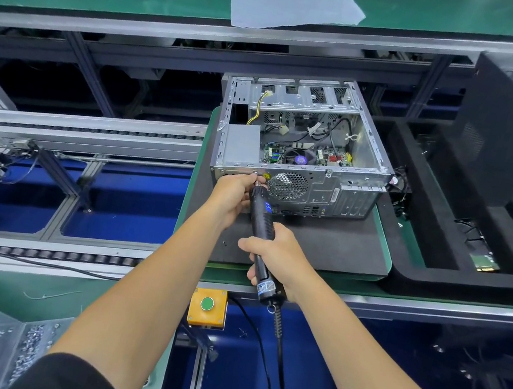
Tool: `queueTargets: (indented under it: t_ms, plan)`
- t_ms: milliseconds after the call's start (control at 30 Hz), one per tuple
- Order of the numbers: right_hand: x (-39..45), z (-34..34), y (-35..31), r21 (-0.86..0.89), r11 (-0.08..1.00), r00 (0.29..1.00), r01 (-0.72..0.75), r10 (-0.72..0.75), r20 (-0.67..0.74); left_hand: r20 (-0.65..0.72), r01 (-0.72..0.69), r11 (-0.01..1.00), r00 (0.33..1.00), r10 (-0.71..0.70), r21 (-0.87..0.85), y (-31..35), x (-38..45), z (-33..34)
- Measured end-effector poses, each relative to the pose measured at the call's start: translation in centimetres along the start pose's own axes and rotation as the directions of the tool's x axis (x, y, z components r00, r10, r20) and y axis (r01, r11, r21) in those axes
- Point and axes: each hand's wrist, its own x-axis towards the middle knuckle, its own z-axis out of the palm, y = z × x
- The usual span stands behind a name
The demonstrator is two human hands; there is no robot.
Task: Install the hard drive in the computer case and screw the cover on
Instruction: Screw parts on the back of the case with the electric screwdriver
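Observation:
An open grey computer case lies on a dark foam pallet, its rear panel facing me and the motherboard visible inside. My right hand grips a black electric screwdriver whose tip points at the rear panel's upper left corner. My left hand pinches the screwdriver's front end, right at the panel. A black side cover leans upright at the right. A green-boarded hard drive lies in a black foam tray to the right.
A yellow box with a green button hangs below the conveyor rail. A clear bin of screws stands at the lower left. A green shelf with a white sheet runs along the back. The screwdriver's cable hangs down near my shoes.

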Motion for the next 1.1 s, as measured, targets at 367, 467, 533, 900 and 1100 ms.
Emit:
queueTargets:
  t_ms: [367, 467, 533, 900, 1100]
  plan:
    - [-0.3, 0.8, -0.6, 0.04, 0.999, 1.0, -0.013, 0.015, -0.027, -0.047, 0.019, 0.999, 0.999, -0.021, -0.038, 0.2, -0.1, 0.0]
    - [-0.2, 1.2, -0.7, 0.057, 0.998, 0.999, -0.017, 0.019, -0.035, -0.067, 0.03, 0.999, 0.997, -0.032, -0.033, 0.3, -0.1, 0.2]
    - [-0.1, 1.3, -0.7, 0.053, 0.998, 0.999, -0.019, 0.021, -0.042, -0.077, 0.037, 0.999, 0.996, -0.039, -0.022, 0.3, 0.0, 0.3]
    - [0.0, 1.2, -1.0, 0.008, 1.0, 0.998, -0.019, 0.019, -0.062, -0.1, 0.056, 0.995, 0.993, -0.064, -0.081, 0.3, 0.0, 0.7]
    - [-1.0, 0.2, -0.2, 0.072, 0.997, 0.999, -0.036, 0.034, 0.03, -0.126, 0.05, 0.992, 0.99, -0.064, -0.115, 0.2, -0.4, 1.7]
